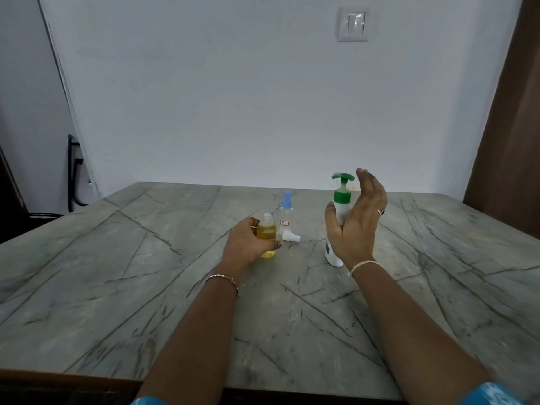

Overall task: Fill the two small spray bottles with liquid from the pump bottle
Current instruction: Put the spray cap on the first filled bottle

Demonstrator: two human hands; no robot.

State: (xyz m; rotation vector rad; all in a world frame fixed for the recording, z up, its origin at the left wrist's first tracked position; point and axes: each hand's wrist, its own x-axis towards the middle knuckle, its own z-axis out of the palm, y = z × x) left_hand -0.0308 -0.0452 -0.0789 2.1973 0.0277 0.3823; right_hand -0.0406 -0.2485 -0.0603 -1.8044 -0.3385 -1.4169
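1. Left hand [245, 244] curls round the uncapped yellow-filled spray bottle [266, 233], upright on the table [146, 273].
2. Right hand [358, 220], fingers spread, flanks the pump bottle [341, 200].
3. Blue-capped bottle [285, 213] and loose spray head [291, 237] stand between them, near the far edge.

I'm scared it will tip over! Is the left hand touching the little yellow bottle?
Touching. The head view shows the left hand gripping the little yellow bottle, with the thumb and a fingertip curled round its body.
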